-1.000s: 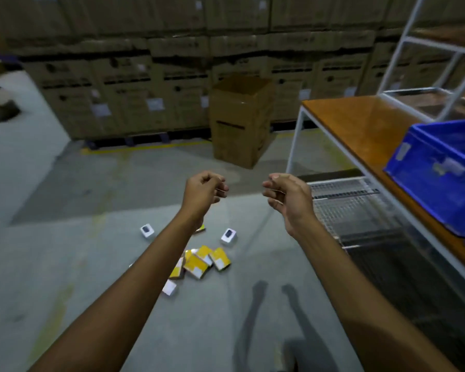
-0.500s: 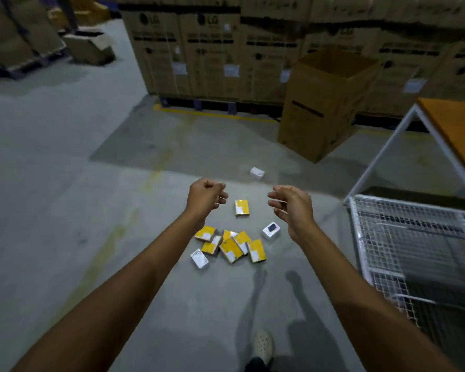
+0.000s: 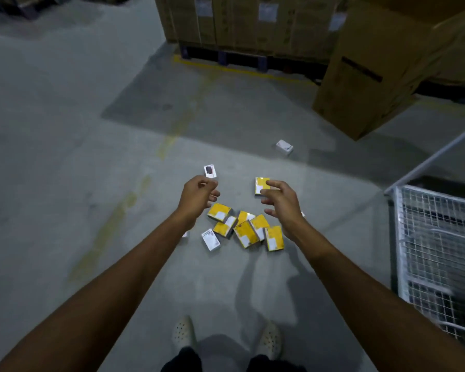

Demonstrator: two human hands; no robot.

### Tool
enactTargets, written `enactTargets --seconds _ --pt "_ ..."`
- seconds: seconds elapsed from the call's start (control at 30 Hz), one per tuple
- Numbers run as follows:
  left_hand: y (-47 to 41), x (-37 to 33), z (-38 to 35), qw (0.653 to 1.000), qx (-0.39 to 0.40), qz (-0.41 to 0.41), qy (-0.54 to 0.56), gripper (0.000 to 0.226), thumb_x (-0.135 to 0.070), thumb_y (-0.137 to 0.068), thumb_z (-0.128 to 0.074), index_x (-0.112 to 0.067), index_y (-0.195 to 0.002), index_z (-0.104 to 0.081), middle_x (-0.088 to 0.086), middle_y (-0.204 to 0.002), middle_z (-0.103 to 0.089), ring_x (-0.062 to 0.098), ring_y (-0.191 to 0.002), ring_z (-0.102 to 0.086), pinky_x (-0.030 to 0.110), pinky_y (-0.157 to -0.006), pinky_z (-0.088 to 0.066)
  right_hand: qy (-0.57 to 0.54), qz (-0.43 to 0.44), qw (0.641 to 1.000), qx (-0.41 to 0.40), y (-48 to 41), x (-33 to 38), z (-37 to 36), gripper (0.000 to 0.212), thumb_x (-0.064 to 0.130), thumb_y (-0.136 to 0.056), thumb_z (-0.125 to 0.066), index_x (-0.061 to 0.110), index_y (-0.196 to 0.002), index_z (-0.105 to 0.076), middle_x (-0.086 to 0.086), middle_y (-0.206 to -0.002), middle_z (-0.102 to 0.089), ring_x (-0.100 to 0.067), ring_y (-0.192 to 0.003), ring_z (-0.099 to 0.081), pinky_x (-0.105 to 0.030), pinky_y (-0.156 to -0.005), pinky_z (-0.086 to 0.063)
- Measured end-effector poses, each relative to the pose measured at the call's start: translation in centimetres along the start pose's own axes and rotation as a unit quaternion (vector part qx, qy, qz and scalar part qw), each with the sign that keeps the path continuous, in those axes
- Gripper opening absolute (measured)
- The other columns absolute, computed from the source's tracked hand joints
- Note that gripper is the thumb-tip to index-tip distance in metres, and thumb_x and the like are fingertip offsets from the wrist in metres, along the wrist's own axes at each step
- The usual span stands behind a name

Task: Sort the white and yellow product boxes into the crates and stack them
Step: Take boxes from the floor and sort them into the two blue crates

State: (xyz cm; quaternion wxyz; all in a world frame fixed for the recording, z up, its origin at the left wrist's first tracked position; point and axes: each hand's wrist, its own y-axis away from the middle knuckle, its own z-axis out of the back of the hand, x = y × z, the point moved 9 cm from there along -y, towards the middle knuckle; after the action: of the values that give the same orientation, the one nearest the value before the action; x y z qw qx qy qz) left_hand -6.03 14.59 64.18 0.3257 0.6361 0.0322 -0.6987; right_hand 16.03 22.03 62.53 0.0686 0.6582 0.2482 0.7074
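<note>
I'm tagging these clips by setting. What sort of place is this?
Most likely a warehouse: stacked cartons on pallets, a concrete floor with a painted yellow line, and a wire cage at the right. Small product boxes lie scattered on the floor.

A warehouse: stacked cartons (image 3: 226,20) on pallets (image 3: 226,59) ahead of the left hand (image 3: 196,197). A wire cage (image 3: 438,251) flanks the right hand (image 3: 282,205).
</note>
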Motion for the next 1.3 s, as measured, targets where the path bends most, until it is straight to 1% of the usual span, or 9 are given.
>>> enactTargets --seconds 0.13,0.4,0.6,0.8,0.9,0.97,1.03,1.17,1.3 --pt "-7.0 8.7 2.5 0.999 -0.028 0.016 -0.008 0.01 -0.014 -0.093 -0.058 -0.014 -0.083 -0.059 0.012 -0.077 -0.066 0.024 -0.069 -0.06 0.027 -0.061 -0.046 0.084 0.046 0.995 0.014 -7.2 -6.7 -3.8 0.034 0.027 -0.074 -0.067 0.03 -0.108 -0.061 -0.001 -0.097 -0.07 -0.019 -0.091 -0.067 -0.036 -0.082 -0.051" --pt "-21.7 29.5 3.0 0.997 -0.035 0.002 -0.067 0.007 -0.016 -0.091 -0.063 -0.017 -0.086 -0.059 0.009 -0.079 -0.067 0.015 -0.062 -0.056 0.022 -0.053 -0.041 0.146 0.056 0.988 0.007 -22.7 -27.1 -9.3 0.037 0.011 -0.087 -0.068 0.019 -0.121 -0.059 0.002 -0.096 -0.067 -0.018 -0.086 -0.063 -0.033 -0.074 -0.049" --pt "-31.5 43.8 1.6 0.992 -0.017 -0.012 -0.121 0.016 -0.034 -0.075 -0.061 -0.023 -0.087 -0.06 0.006 -0.088 -0.067 0.02 -0.077 -0.058 0.031 -0.072 -0.041 0.174 0.029 0.984 -0.021 -32.1 -42.7 -11.8 0.038 0.022 -0.076 -0.066 0.019 -0.113 -0.059 -0.002 -0.079 -0.067 -0.021 -0.073 -0.059 -0.035 -0.07 -0.046" --pt "-39.0 54.1 -2.0 0.977 0.02 -0.026 -0.213 0.014 -0.023 -0.081 -0.066 -0.025 -0.089 -0.055 0.002 -0.084 -0.063 0.026 -0.084 -0.063 0.031 -0.073 -0.043 0.194 0.001 0.98 -0.039 -40.6 -54.4 -13.4 0.053 0.039 -0.064 -0.061 0.018 -0.112 -0.064 -0.005 -0.1 -0.068 -0.022 -0.082 -0.056 -0.031 -0.073 -0.042" --pt "-41.6 56.2 -4.2 0.958 0.033 -0.063 -0.279 0.016 -0.01 -0.084 -0.063 -0.018 -0.096 -0.057 0.006 -0.09 -0.062 0.022 -0.089 -0.059 0.027 -0.072 -0.037 0.212 -0.017 0.976 -0.041 -43.5 -57.8 -13.9 0.019 0.025 -0.079 -0.068 0.012 -0.092 -0.065 -0.003 -0.086 -0.06 -0.025 -0.08 -0.055 -0.036 -0.071 -0.045" --pt "-43.5 58.0 -5.8 0.942 0.056 -0.079 -0.323 0.037 -0.021 -0.08 -0.061 -0.01 -0.115 -0.058 0.013 -0.104 -0.065 0.027 -0.101 -0.06 0.027 -0.074 -0.037 0.272 -0.011 0.961 -0.039 -45.4 -59.4 -14.2 0.013 0.024 -0.082 -0.065 0.015 -0.081 -0.055 -0.005 -0.069 -0.05 -0.027 -0.071 -0.051 -0.033 -0.058 -0.035" --pt "-45.6 59.8 -7.1 0.915 0.08 -0.093 -0.385 0.069 -0.035 -0.07 -0.052 -0.006 -0.133 -0.05 0.021 -0.123 -0.057 0.034 -0.117 -0.054 0.033 -0.088 -0.043 0.327 -0.013 0.944 -0.047 -47.0 -60.8 -14.6 0.021 0.027 -0.082 -0.064 0.017 -0.093 -0.049 -0.006 -0.069 -0.048 -0.028 -0.071 -0.049 -0.032 -0.052 -0.027" --pt "-49.0 62.0 -8.8 0.871 0.111 -0.114 -0.465 0.093 -0.04 -0.066 -0.049 -0.009 -0.152 -0.029 0.025 -0.15 -0.033 0.041 -0.14 -0.03 0.046 -0.111 -0.035 0.332 -0.013 0.94 -0.072 -48.1 -62.1 -15.3 0.027 0.023 -0.081 -0.064 0.01 -0.102 -0.053 0.001 -0.06 -0.044 -0.027 -0.068 -0.048 -0.03 -0.047 -0.024" --pt "-49.7 62.4 -10.2 0.865 0.178 -0.081 -0.462 0.103 -0.031 -0.064 -0.049 -0.013 -0.158 -0.008 0.02 -0.163 0.0 0.037 -0.151 0.0 0.046 -0.121 -0.013 0.218 -0.047 0.969 -0.11 -47.5 -62.8 -16.4 0.06 0.023 -0.072 -0.07 0.012 -0.128 -0.05 -0.005 -0.092 -0.061 -0.03 -0.087 -0.061 -0.03 -0.055 -0.044"
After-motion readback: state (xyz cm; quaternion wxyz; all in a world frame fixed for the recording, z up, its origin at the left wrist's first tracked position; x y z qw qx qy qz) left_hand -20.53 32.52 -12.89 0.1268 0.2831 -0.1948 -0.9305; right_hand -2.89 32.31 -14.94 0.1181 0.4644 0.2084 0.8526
